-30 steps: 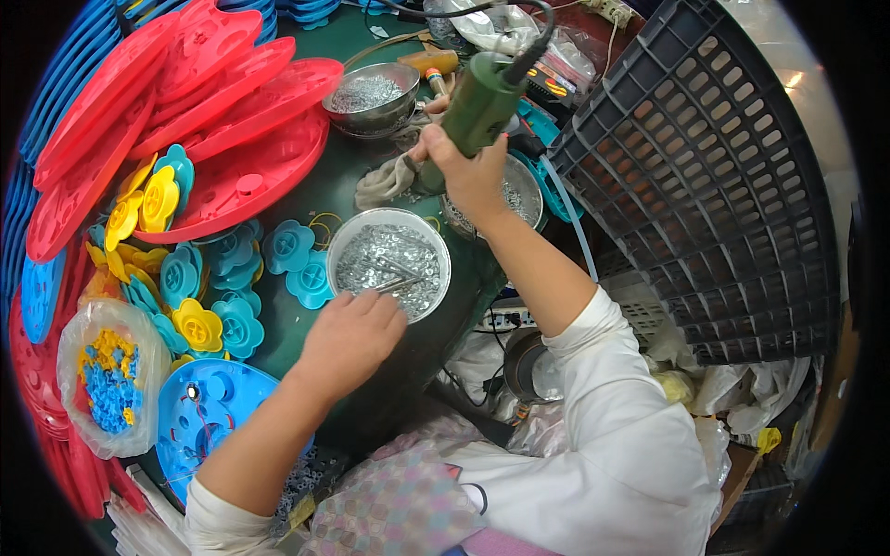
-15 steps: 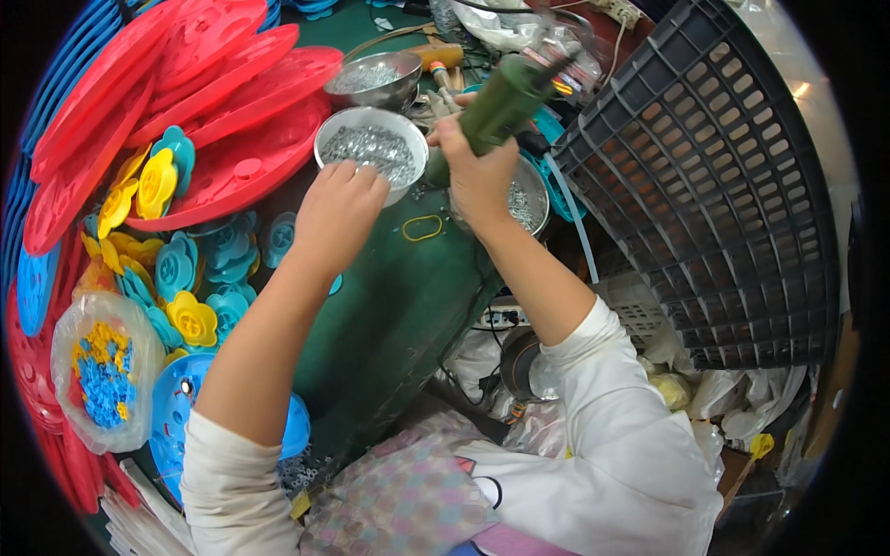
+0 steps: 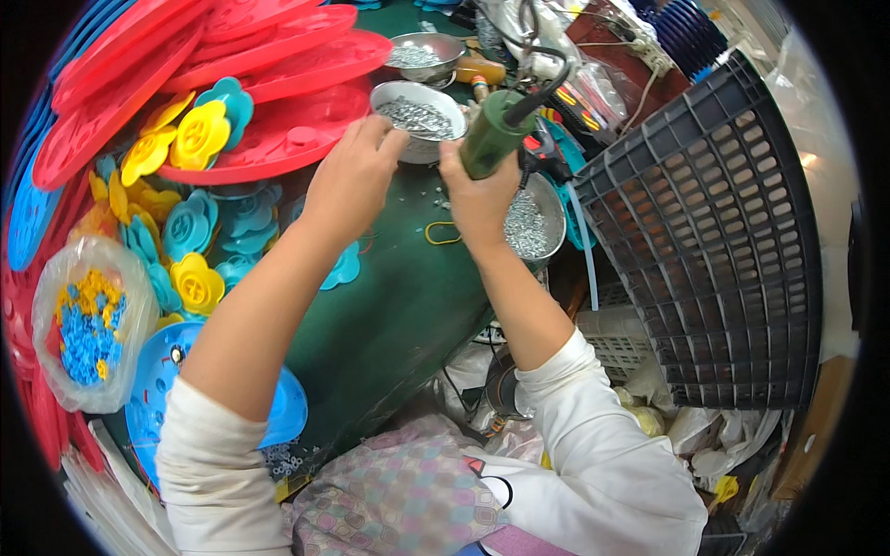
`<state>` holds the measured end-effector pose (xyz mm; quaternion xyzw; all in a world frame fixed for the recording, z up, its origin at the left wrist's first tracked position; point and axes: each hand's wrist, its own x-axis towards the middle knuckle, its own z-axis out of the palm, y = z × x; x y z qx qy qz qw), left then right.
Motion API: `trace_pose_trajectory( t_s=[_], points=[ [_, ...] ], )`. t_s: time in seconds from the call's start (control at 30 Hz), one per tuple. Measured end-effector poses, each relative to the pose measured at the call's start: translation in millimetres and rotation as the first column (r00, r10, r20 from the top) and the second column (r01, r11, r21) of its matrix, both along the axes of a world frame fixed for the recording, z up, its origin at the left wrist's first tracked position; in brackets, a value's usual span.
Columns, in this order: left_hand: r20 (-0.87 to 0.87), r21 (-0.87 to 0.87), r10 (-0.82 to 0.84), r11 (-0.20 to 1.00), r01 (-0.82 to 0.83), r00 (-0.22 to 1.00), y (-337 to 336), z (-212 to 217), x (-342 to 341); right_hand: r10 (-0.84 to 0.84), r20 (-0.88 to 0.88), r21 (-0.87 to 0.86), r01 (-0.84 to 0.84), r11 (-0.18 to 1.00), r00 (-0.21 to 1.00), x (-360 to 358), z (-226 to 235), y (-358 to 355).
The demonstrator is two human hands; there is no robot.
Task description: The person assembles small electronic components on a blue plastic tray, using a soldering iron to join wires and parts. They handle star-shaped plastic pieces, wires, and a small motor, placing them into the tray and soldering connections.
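Note:
My right hand (image 3: 482, 196) is wrapped round a green electric screwdriver (image 3: 496, 139), its cord rising from the top. The tool's lower end is hidden behind the hand. At the near left rim of a white bowl (image 3: 434, 151) full of small metal screws is my left hand (image 3: 350, 181). Its fingers are bent and pinched together; whatever they hold, if anything, is too small to make out. Beyond my right wrist stands a metal bowl of silvery small parts (image 3: 530, 222). A yellow rubber band (image 3: 443, 233) lies on the green tabletop (image 3: 389, 306) between my arms.
Red plastic discs (image 3: 297, 139) are stacked at the far left, above yellow and teal flower-shaped pieces (image 3: 197, 283). A bag of small blue and yellow parts (image 3: 93, 334) and a blue disc (image 3: 287, 412) flank my left forearm. A black plastic basket (image 3: 714, 250) leans at the right.
My left hand has drawn back from over the white bowl to its near left rim. The screwdriver in my right hand has lowered slightly. The whole view has shifted.

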<state>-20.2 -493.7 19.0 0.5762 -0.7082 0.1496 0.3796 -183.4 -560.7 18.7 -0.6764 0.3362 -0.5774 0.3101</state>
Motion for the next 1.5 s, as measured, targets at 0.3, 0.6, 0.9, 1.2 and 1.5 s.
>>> trace_pose_trajectory(
  t_s=[0.3,0.6,0.9,1.2,1.5],
  points=[
    [-0.31,0.376,0.175,0.925,-0.048,0.935,225.1,52.7,6.0,0.297,0.424,0.084,-0.364,0.928,0.856,7.2,21.2,36.8],
    [-0.479,0.428,0.375,0.889,-0.162,0.794,289.0,32.4,-5.2,0.539,0.733,0.09,-0.845,0.527,0.414,35.5,54.2,146.8],
    [-0.508,0.46,0.346,0.883,-0.091,0.789,310.9,12.4,6.7,0.64,0.677,0.131,-0.915,0.381,0.364,64.0,44.6,195.1],
    [-0.275,0.366,0.327,0.905,-0.216,0.904,316.3,-2.3,4.7,0.753,0.595,0.064,-0.95,0.305,0.282,64.2,42.2,205.8],
    [-0.257,0.383,0.269,0.91,-0.157,0.928,326.8,2.2,10.6,0.836,0.469,0.152,-0.958,0.244,0.287,53.9,54.4,212.2]
  ],
)
